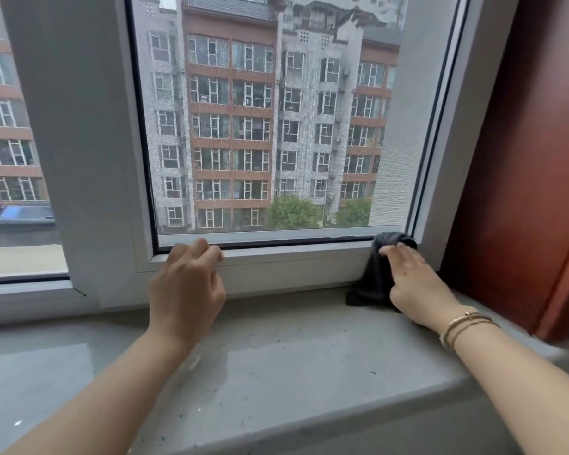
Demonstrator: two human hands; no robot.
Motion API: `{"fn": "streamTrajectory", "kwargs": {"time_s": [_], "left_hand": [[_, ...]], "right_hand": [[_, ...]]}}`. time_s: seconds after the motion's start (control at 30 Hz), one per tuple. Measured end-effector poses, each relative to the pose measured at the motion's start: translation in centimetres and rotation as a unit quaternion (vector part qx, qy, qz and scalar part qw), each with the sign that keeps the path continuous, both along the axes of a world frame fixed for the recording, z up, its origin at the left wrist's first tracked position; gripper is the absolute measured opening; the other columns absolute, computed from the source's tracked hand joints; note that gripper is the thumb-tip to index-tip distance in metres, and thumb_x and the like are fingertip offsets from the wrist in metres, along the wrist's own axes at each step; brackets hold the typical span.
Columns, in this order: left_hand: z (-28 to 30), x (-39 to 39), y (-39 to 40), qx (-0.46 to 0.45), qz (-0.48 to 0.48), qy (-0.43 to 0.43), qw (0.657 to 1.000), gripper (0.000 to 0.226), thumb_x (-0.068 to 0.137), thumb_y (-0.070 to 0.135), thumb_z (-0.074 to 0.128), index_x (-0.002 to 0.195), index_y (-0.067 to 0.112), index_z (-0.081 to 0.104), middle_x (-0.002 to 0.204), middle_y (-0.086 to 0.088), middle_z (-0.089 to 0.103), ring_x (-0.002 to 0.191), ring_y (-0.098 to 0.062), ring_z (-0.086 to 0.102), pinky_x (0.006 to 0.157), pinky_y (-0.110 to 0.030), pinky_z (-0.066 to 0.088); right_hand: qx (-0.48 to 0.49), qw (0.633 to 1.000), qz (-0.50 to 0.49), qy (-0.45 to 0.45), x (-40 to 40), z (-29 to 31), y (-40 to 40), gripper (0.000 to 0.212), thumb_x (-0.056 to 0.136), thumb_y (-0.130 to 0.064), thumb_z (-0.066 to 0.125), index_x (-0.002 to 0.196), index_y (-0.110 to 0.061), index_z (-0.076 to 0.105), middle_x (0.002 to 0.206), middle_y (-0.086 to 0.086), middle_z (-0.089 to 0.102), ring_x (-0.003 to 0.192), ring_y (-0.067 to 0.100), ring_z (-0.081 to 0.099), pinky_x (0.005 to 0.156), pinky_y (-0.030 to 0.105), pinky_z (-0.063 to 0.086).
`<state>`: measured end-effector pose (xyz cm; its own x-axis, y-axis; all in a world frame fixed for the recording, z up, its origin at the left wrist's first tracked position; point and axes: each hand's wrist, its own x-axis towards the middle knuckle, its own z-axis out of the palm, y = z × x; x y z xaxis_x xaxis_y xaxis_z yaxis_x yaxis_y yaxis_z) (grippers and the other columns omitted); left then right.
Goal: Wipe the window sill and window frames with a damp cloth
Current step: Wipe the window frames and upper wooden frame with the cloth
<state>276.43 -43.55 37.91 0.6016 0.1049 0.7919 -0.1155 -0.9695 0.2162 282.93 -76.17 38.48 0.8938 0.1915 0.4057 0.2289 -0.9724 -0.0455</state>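
From the head view, the dark cloth (pixel 373 274) is bunched into the lower right corner of the window frame (pixel 293 257), draped down the frame's face with its bottom edge on the window sill (pixel 276 356). The right hand (pixel 414 284) presses it there with straight, flat fingers, nothing curled round the fabric. The left hand (pixel 186 287) rests on the frame's bottom rail further left, fingers bent over its top edge beside the insect screen (pixel 270 126), steadying rather than wiping.

Risks, as I judge them: since the cloth is only pressed and not gripped, a sideways stroke could leave it behind or let it slump onto the sill. Dark specks lie scattered across the sill, and a wet cloth may smear them rather than lift them. Fingers hooked near the screen's track could snag the mesh.

Both forearms reach forward over the sill, the right angled inward toward the corner with a bracelet (pixel 463 326) at the wrist, the left running straight up to the rail
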Motion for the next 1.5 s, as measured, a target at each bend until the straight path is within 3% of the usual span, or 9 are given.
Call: {"fn": "streamTrajectory", "kwargs": {"time_s": [0.1, 0.3, 0.5, 0.6, 0.9, 1.03, 1.2, 1.4, 1.5], "left_hand": [[0.0, 0.0, 0.0, -0.003, 0.006, 0.003, 1.0, 0.022, 0.069, -0.003, 0.062, 0.083, 0.013, 0.065, 0.083, 0.004, 0.059, 0.084, -0.025, 0.055, 0.049, -0.027, 0.044], [0.0, -0.6, 0.1, 0.006, 0.001, 0.005, 1.0, 0.018, 0.07, -0.002, 0.062, 0.082, 0.011, 0.064, 0.081, 0.002, 0.059, 0.082, -0.026, 0.054, 0.048, -0.03, 0.047], [0.8, -0.7, 1.0, 0.027, -0.005, 0.016, 1.0, 0.018, 0.071, -0.001, 0.059, 0.082, 0.012, 0.065, 0.08, 0.004, 0.058, 0.082, -0.025, 0.054, 0.051, -0.033, 0.047], [1.0, -0.6, 1.5, 0.036, 0.001, 0.007, 0.999, 0.02, 0.069, -0.002, 0.063, 0.081, 0.013, 0.066, 0.079, 0.005, 0.059, 0.08, -0.025, 0.056, 0.049, -0.031, 0.046], [1.3, -0.3, 2.0, 0.052, 0.004, -0.026, 0.998, 0.02, 0.065, -0.003, 0.067, 0.077, 0.013, 0.066, 0.076, 0.004, 0.06, 0.074, -0.024, 0.056, 0.046, -0.026, 0.041], [1.2, -0.3, 2.2, 0.052, 0.004, -0.023, 0.998, 0.019, 0.064, -0.004, 0.066, 0.075, 0.012, 0.065, 0.074, 0.003, 0.059, 0.074, -0.025, 0.055, 0.044, -0.026, 0.042], [1.4, -0.4, 2.3, 0.06, -0.004, -0.025, 0.998, 0.021, 0.064, -0.005, 0.065, 0.077, 0.011, 0.065, 0.075, 0.003, 0.058, 0.074, -0.025, 0.055, 0.046, -0.027, 0.043], [1.4, -0.2, 2.6, 0.057, 0.014, -0.007, 0.998, 0.02, 0.064, -0.004, 0.067, 0.074, 0.013, 0.063, 0.074, 0.003, 0.057, 0.073, -0.024, 0.055, 0.048, -0.029, 0.043], [1.7, 0.3, 1.7, 0.018, 0.025, -0.011, 0.999, 0.017, 0.069, -0.002, 0.063, 0.074, 0.014, 0.062, 0.076, 0.004, 0.057, 0.078, -0.024, 0.054, 0.047, -0.026, 0.038]], "right_hand": [[0.042, 0.999, 0.031, 0.0, -0.9, 0.0, 2.4, 0.061, 0.074, -0.002, 0.044, 0.133, -0.01, 0.037, 0.134, 0.013, 0.036, 0.133, 0.032, 0.027, 0.113, 0.034, 0.016], [-0.128, 0.962, 0.224, -0.089, -2.0, -0.8, 10.7, 0.065, 0.066, -0.018, 0.048, 0.131, -0.017, 0.049, 0.122, 0.01, 0.052, 0.119, 0.036, 0.044, 0.111, 0.048, 0.025], [-0.423, 0.805, 0.363, -0.204, 1.4, -0.1, 13.6, 0.051, 0.085, -0.017, 0.032, 0.126, -0.033, 0.059, 0.12, -0.009, 0.064, 0.128, 0.022, 0.048, 0.113, 0.041, 0.018], [-0.478, 0.769, 0.36, -0.225, 2.5, 1.0, 11.6, 0.048, 0.088, -0.013, 0.029, 0.113, -0.029, 0.067, 0.116, -0.011, 0.065, 0.124, 0.017, 0.051, 0.113, 0.035, 0.017], [-0.453, 0.778, 0.326, -0.287, 4.5, 0.0, 3.9, 0.04, 0.085, -0.004, 0.038, 0.101, -0.021, 0.07, 0.106, -0.009, 0.066, 0.12, 0.021, 0.046, 0.114, 0.045, 0.014], [-0.438, 0.762, 0.344, -0.331, 3.6, 0.0, 8.4, 0.033, 0.08, -0.007, 0.048, 0.093, -0.024, 0.073, 0.101, -0.012, 0.068, 0.113, 0.018, 0.057, 0.114, 0.044, 0.018], [-0.413, 0.75, 0.362, -0.369, 4.1, -0.6, 13.0, 0.05, 0.091, -0.002, 0.028, 0.095, -0.025, 0.072, 0.101, -0.013, 0.067, 0.116, 0.018, 0.053, 0.113, 0.046, 0.02], [-0.398, 0.783, 0.315, -0.36, 4.9, -1.0, 4.1, 0.044, 0.085, -0.001, 0.041, 0.116, -0.025, 0.062, 0.109, -0.01, 0.063, 0.119, 0.022, 0.044, 0.105, 0.056, 0.036], [-0.396, 0.807, 0.259, -0.353, 4.6, -0.7, -1.5, 0.041, 0.082, -0.002, 0.041, 0.107, -0.021, 0.067, 0.103, -0.005, 0.063, 0.112, 0.024, 0.046, 0.096, 0.066, 0.038]]}}
